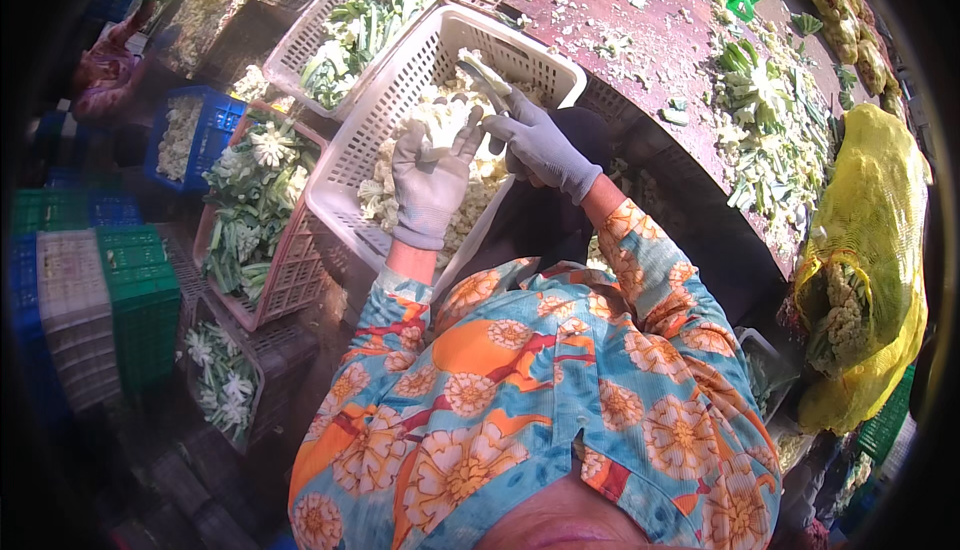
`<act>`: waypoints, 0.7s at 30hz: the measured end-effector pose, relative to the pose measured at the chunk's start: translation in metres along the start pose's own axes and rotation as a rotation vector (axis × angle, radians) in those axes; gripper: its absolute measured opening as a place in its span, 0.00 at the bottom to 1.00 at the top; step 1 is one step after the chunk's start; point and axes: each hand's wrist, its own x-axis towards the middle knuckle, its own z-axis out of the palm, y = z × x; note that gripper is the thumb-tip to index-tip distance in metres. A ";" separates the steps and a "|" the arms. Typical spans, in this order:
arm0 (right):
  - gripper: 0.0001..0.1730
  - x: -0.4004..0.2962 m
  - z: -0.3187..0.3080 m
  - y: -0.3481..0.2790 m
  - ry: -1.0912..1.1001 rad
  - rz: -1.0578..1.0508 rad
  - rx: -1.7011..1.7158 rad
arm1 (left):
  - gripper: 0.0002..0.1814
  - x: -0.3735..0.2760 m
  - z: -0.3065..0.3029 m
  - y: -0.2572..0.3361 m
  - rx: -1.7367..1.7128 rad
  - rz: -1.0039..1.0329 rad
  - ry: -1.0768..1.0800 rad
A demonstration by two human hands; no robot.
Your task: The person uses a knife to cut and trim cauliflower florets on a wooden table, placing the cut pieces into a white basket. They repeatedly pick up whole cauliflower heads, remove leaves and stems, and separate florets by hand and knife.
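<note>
Both hands wear grey work gloves and are over a white plastic crate (341, 208) of cauliflower florets (379, 193). My left hand (435, 186) is cupped around a bright, overexposed piece of cauliflower (439, 126), its fingers pointing away from me. My right hand (544, 137) grips a knife whose blade (487, 83) points to the upper left; the handle is hidden in the glove. A pale green strip of stalk or leaf (491, 73) lies along the blade. The fingertips of the two hands nearly meet.
Another white crate (281, 69) of trimmed leaves adjoins at the upper left. A pink crate (289, 272) of leaves and a blue crate (214, 133) of florets stand left. To the right, a reddish table (637, 39) bears scraps, beside a yellow mesh sack (870, 235) of cauliflower.
</note>
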 end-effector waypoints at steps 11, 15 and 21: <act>0.32 -0.023 0.021 -0.019 -0.002 -0.273 -0.226 | 0.18 0.014 -0.016 0.007 -0.063 0.037 0.132; 0.24 -0.009 0.017 -0.012 -0.074 -0.129 0.317 | 0.25 0.008 -0.013 -0.001 0.372 0.043 -0.122; 0.14 -0.016 -0.007 -0.018 -0.021 -0.147 0.428 | 0.23 0.022 0.009 -0.011 0.477 -0.016 -0.152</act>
